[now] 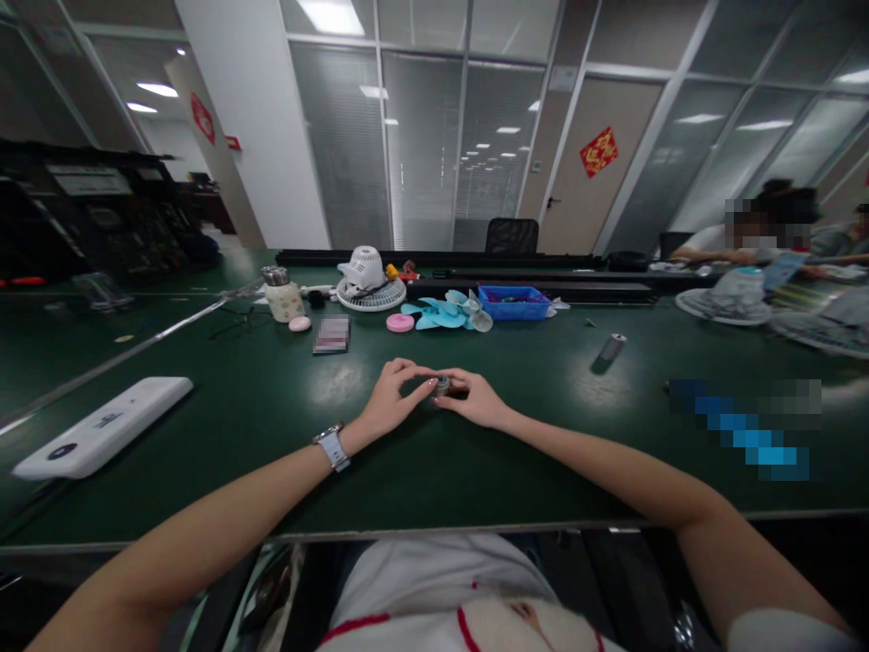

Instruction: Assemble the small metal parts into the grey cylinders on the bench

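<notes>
I have a broad, glossy dark green table (421, 493) in my head view, a pale metal strip (180, 324) running across its left part. Near its left edge I see a long white device (115, 426) lying flat. Farther back I pick out a patterned bottle (283, 301), a small pale disc (300, 323) just beside it, a white fan part (371, 292), a pink disc (400, 322), light-blue fan blades (438, 312) and a blue tray (514, 311). To the right I have a metallic cylinder (613, 346) and a pixelated blue object (753, 433).
</notes>
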Available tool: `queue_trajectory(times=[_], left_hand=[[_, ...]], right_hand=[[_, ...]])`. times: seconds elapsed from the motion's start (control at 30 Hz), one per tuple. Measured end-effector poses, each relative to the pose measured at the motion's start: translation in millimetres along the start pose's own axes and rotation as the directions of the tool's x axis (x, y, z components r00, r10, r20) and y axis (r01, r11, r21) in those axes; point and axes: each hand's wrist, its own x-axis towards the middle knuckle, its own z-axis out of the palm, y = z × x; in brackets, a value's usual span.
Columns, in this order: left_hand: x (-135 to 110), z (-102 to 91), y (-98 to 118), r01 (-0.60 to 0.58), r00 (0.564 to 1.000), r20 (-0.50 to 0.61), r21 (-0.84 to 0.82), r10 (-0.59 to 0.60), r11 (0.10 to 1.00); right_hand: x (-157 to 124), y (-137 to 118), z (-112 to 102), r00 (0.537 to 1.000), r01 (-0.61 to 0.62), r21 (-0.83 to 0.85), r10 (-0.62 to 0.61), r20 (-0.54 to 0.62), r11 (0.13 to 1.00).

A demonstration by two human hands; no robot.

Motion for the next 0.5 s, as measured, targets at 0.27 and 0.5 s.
queue_trajectory(times=[0.27, 0.5], left_hand=[[8, 11.0, -3, 0.037, 0.999, 0.002, -0.03, -0.037, 0.999], [19, -3.8, 1, 0.089, 0.992, -0.085, -0.036, -0.091, 0.995]], right_hand=[[-4, 4, 4, 0.997, 0.083, -0.112, -0.082, 0.012, 0.99], [-5, 2, 4, 0.997, 0.076, -0.146, -0.074, 0.018, 0.986]])
